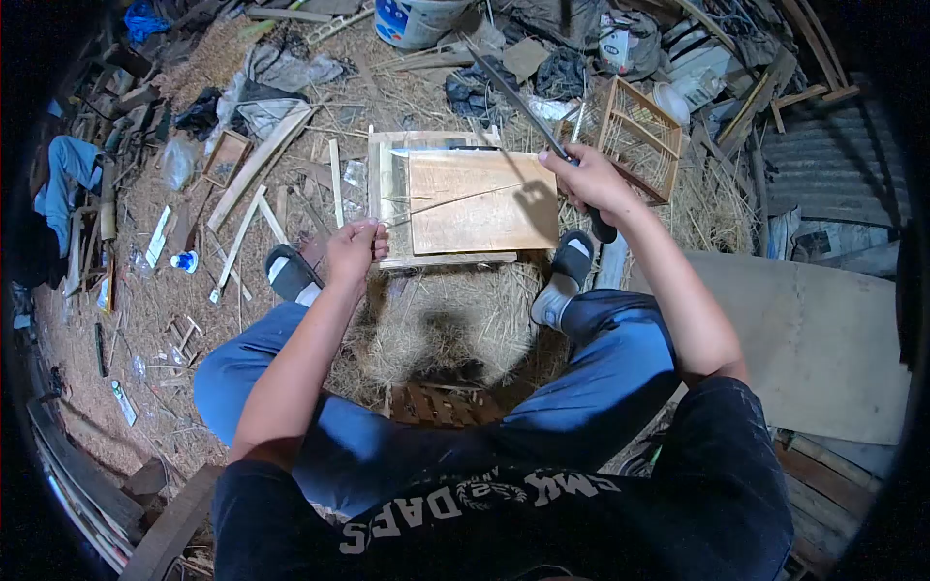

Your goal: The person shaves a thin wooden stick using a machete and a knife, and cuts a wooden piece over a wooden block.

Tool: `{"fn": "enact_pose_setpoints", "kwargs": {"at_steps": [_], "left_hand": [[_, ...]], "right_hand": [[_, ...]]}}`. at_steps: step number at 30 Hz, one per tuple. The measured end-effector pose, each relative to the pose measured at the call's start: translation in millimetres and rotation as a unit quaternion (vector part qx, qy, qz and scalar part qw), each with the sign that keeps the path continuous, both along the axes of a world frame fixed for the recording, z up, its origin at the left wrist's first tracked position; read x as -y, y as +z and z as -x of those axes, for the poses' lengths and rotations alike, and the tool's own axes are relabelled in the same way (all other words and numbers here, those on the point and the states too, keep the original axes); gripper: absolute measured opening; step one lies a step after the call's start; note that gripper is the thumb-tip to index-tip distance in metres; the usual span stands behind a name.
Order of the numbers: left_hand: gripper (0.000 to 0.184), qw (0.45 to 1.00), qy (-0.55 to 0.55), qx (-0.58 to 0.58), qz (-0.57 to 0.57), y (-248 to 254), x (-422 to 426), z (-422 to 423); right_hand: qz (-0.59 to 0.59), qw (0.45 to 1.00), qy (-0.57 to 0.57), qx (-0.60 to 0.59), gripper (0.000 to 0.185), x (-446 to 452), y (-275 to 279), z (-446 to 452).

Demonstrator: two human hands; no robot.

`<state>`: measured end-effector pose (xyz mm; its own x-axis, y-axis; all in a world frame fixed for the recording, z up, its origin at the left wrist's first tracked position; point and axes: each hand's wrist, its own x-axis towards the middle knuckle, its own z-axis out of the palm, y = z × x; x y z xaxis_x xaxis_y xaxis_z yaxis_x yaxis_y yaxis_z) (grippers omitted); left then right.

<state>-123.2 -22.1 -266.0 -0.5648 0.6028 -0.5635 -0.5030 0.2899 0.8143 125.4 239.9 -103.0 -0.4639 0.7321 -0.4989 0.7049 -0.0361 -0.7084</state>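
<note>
My right hand (589, 181) is closed round the black handle of a machete (513, 94), whose long dark blade points up and to the left. Thin and dark, a stick (465, 198) slants across the wooden board (482, 225), its lower end by the fingertips of my left hand (354, 254). My left fingers are pinched together near the board's left edge. Beneath the board is a low wooden bench (446, 260) between my feet. A knife (475, 148) lies along the board's top edge.
A slatted wooden frame (639, 136) stands beyond my right hand. Long wood strips (260, 167) lie on the straw at the left. A bucket (421, 21) is at the top, and a large flat panel (809, 339) lies at the right.
</note>
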Motion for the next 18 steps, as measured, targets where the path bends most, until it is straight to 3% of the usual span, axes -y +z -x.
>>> {"fn": "enact_pose_setpoints", "kwargs": {"at_steps": [11,17,18], "left_hand": [[0.017,0.991,-0.12,-0.006,0.053,-9.3,-38.2,13.6],[0.017,0.991,-0.127,0.001,0.037,-24.1,-29.4,34.9],[0.015,0.991,-0.129,0.0,0.042,-13.6,-32.5,40.4]], "right_hand": [[0.071,0.997,0.027,-0.012,0.017,-25.4,-38.8,-18.8],[0.063,0.998,0.005,-0.007,0.019,-9.0,-63.7,-38.9],[-0.006,1.0,0.015,0.02,0.022,0.4,-70.3,-40.0]]}}
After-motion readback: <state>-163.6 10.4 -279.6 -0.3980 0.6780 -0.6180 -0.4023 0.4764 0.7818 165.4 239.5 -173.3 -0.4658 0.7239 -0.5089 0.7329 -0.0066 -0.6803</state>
